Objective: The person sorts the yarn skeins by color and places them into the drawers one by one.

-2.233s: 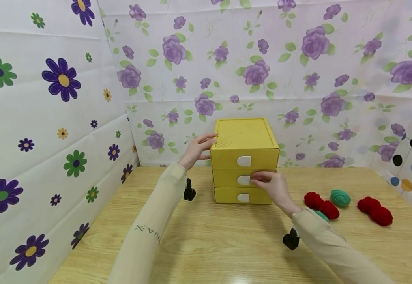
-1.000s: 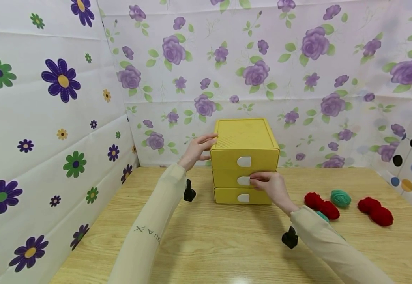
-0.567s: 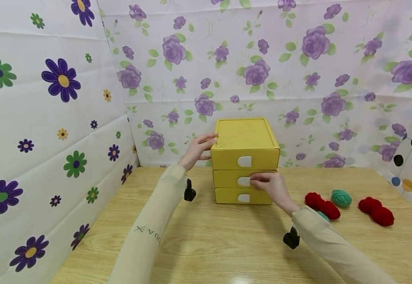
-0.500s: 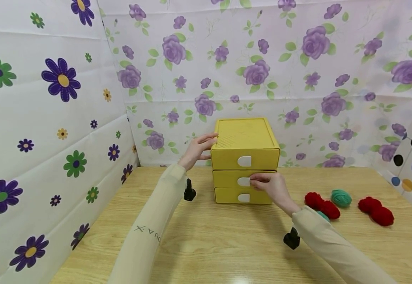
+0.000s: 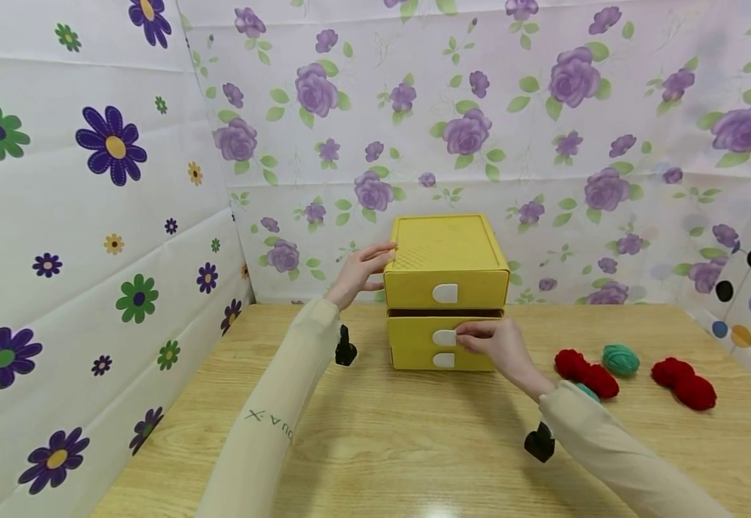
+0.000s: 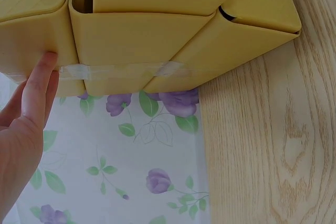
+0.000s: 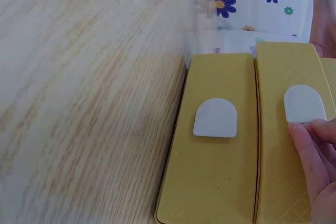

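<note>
A yellow three-drawer box [image 5: 447,241] stands near the back of the table, each drawer front bearing a white tab. My left hand [image 5: 357,273] rests with straight fingers against the box's left side, near its top edge; the left wrist view shows a fingertip [image 6: 50,59] on the side wall. With thumb and finger my right hand [image 5: 501,349] pinches the white tab [image 5: 444,337] of the middle drawer [image 5: 411,334]. That drawer sticks out a little, a dark gap showing above its front. The top drawer [image 5: 408,289] and the bottom drawer [image 7: 210,177] are pushed in.
Right of the box lie two red yarn skeins [image 5: 585,374] [image 5: 683,383] and a teal yarn skein [image 5: 621,360]; another teal piece [image 5: 588,391] is partly hidden by the right sleeve. Flowered cloth [image 5: 324,144] hangs behind the wooden table [image 5: 375,446].
The middle drawer has come forward, opening a dark gap beneath the top drawer. My right hand has moved slightly toward me with its tab. The left hand has stayed in place.
</note>
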Demonstrator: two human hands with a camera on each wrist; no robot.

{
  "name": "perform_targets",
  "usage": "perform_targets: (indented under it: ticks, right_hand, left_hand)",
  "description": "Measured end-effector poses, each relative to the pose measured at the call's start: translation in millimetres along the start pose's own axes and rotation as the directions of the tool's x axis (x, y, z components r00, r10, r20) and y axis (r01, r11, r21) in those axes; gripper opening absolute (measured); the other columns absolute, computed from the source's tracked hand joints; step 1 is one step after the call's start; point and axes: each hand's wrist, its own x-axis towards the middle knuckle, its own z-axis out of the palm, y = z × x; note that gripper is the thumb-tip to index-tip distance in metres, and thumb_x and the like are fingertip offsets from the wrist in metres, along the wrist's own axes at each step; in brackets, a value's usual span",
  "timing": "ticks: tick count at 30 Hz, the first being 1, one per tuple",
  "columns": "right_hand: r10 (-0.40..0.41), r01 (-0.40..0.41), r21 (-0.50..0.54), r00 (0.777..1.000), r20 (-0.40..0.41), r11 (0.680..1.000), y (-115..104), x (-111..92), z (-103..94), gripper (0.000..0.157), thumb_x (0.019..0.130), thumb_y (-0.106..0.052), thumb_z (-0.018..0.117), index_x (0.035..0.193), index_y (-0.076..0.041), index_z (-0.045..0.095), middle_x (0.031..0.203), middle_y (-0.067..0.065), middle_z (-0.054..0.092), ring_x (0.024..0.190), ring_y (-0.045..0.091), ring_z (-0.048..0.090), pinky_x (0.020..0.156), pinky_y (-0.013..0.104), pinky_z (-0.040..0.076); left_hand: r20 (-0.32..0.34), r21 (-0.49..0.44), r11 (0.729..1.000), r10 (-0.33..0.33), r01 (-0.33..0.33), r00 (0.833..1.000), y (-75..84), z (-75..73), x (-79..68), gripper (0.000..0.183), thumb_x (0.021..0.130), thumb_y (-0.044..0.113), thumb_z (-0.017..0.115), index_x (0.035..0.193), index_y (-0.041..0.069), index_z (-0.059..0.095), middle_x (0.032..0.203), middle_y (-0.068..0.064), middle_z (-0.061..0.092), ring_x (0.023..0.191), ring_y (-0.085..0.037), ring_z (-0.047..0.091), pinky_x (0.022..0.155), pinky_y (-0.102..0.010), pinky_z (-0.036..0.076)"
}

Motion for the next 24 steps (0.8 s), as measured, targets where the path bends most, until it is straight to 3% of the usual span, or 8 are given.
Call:
perform_targets:
  ticks: [6,15,24]
  right_hand:
    - [-0.006,0.007,-0.016,1.0,0.021,1.0,-2.3,-5.8,-1.0,0.014,0.081,0.0,0.066,0.092,0.008,0.068,0.087,0.016,0.066,0.077,0.024,0.064,0.065,0.028,0.051]
    - [-0.005,0.007,-0.039,0.999,0.044,0.999,-7.5,-14.1,-2.2,0.012,0.081,0.001,0.066,0.091,0.006,0.069,0.087,0.014,0.066,0.078,0.021,0.064,0.066,0.032,0.051]
    - [-0.011,0.013,-0.04,0.998,0.063,0.999,-9.5,-21.6,-3.6,0.012,0.081,-0.001,0.066,0.091,0.004,0.07,0.087,0.012,0.066,0.079,0.022,0.063,0.066,0.028,0.051]
  left_hand:
    - [0.006,-0.001,1.0,-0.008,0.008,1.0,6.8,2.0,-5.3,0.042,0.094,0.022,0.053,0.133,0.009,0.047,0.132,-0.006,0.044,0.109,-0.028,0.045,0.079,-0.043,0.046]
    - [-0.019,0.006,1.0,0.014,-0.014,1.0,-12.3,-2.4,7.9,0.041,0.092,0.029,0.055,0.131,0.016,0.051,0.131,-0.003,0.045,0.107,-0.026,0.048,0.076,-0.041,0.048]
    - [-0.013,0.001,1.0,0.008,-0.008,1.0,-9.9,-2.1,6.6,0.04,0.093,0.028,0.055,0.131,0.016,0.051,0.13,-0.003,0.046,0.107,-0.026,0.048,0.076,-0.041,0.048]
